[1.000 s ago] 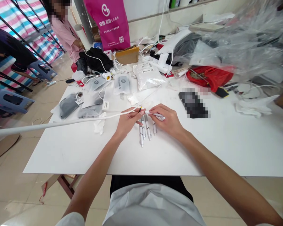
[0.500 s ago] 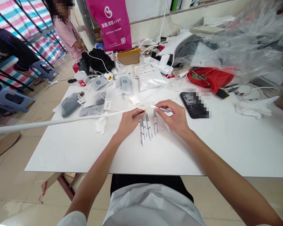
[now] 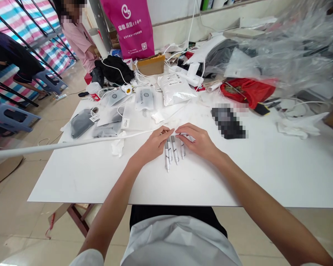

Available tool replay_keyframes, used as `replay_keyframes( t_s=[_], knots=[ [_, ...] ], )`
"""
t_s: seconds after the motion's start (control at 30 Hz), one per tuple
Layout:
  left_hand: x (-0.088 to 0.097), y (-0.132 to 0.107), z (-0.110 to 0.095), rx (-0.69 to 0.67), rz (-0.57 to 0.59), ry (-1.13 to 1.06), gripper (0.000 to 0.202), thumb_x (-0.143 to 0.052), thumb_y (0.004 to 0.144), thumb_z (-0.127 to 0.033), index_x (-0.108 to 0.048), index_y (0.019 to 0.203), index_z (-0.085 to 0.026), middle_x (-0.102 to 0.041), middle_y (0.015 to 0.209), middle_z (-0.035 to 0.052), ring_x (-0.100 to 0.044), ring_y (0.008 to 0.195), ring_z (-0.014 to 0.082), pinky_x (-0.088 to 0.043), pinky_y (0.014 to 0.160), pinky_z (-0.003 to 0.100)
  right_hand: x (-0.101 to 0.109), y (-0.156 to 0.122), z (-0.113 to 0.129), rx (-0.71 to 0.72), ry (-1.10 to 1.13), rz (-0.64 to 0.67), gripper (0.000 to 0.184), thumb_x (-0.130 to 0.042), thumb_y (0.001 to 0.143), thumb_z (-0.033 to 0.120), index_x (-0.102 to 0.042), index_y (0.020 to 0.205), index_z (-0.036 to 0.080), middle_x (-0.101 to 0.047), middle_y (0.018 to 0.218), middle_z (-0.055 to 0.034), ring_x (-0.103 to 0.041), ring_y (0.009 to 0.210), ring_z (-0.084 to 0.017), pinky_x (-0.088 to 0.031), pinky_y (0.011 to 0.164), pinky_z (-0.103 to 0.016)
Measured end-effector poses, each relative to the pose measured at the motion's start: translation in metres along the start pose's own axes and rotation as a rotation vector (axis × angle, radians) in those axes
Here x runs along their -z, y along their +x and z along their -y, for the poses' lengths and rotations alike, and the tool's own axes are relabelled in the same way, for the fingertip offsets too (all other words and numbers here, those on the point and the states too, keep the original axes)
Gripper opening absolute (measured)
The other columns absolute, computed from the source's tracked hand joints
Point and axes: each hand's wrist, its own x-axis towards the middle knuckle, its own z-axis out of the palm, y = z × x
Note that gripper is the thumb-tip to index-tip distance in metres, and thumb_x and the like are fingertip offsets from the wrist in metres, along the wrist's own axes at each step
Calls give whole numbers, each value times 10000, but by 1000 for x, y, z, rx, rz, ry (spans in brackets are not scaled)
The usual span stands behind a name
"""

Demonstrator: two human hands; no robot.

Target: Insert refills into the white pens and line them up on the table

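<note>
My left hand (image 3: 152,145) and my right hand (image 3: 202,142) meet fingertip to fingertip above the white table, both closed. Between them lies a white and clear pen (image 3: 180,133), held roughly level. The right fingers pinch its barrel from the right. The left thumb and fingers close at its left end, and they hide the pen part there. Under the hands several silver-and-white pens (image 3: 175,152) lie side by side on the table, their upper ends partly covered by my fingers.
A phone (image 3: 228,122) lies to the right, partly blurred out. A white cable (image 3: 100,139) crosses on the left. Behind are packaged pouches (image 3: 144,99), a white parcel (image 3: 175,88), a red bag (image 3: 262,90) and clear plastic (image 3: 294,55). Two people are at the far left.
My hands have come together. The dark, yellow-tipped pen part in my left hand now meets the white barrel in my right and is hidden by fingers. The pens on the table have not moved.
</note>
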Motion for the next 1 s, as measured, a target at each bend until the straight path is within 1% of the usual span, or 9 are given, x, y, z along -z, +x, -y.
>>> replay_keyframes(
  t_s=[0.1,0.3,0.47,0.57,0.67,0.8,0.87,0.93,1.0],
  knots=[
    [0,1,1,2,-44,3,425,-475,1109,-202,-659,1482,-291,-675,1218,111,-661,1103,223,-546,969,389,1,0,0,-1,-25,16,151,-605,1073,316,-736,1142,287,-781,1156,-81,-752,1039,-246,-612,920,-443],
    [-1,3,1,110,-175,-14,188,-663,1047,-313,-812,1136,-243,-723,1272,113,-698,1150,246,-590,912,369,2,0,0,26,-158,11,152,-587,1092,315,-731,1130,283,-820,1095,-52,-761,982,-245,-567,887,-441],
    [-5,1,-1,121,-181,-32,223,-654,1055,-358,-833,1161,-279,-771,1120,79,-716,1000,223,-578,847,352,1,-1,0,15,-76,69,198,-588,1082,357,-728,1204,288,-763,1150,-95,-739,981,-253,-612,853,-428],
    [-6,1,0,126,-193,4,212,-686,1038,-362,-842,1162,-289,-777,1026,58,-711,939,212,-551,801,336,0,-2,-1,23,-148,87,211,-562,1092,342,-736,1188,272,-756,1106,-103,-727,932,-255,-600,824,-434],
    [-9,0,3,105,-222,19,209,-699,1032,-361,-845,1157,-280,-787,1031,63,-712,945,213,-551,832,348,1,-2,-1,26,-217,122,246,-513,1114,343,-735,1177,256,-758,1037,-101,-717,915,-263,-577,845,-447],
    [-12,-1,5,100,-223,47,200,-692,1035,-361,-846,1134,-281,-798,1058,68,-720,982,225,-561,891,374,2,-3,1,-15,-174,159,251,-507,1117,375,-700,1226,258,-707,1128,-108,-690,868,-227,-562,759,-384],
    [-13,-1,6,92,-226,43,197,-691,1034,-356,-843,1134,-280,-800,1064,69,-722,991,228,-563,909,384,3,-3,3,-9,-185,170,271,-474,1128,373,-711,1180,252,-694,1042,-97,-667,831,-222,-544,739,-378],
    [-13,-1,5,82,-235,31,189,-694,1033,-350,-841,1128,-279,-799,1052,68,-721,980,228,-564,898,387,4,-2,4,-9,-188,191,291,-451,1134,375,-707,1197,250,-697,1006,-94,-669,863,-237,-549,769,-392],
    [-13,-1,4,77,-238,25,178,-698,1031,-344,-841,1114,-280,-795,1036,68,-720,966,226,-564,861,380,5,-2,4,-27,-166,198,272,-482,1124,395,-685,1241,256,-705,1085,-104,-678,888,-240,-560,772,-396]
  ],
)
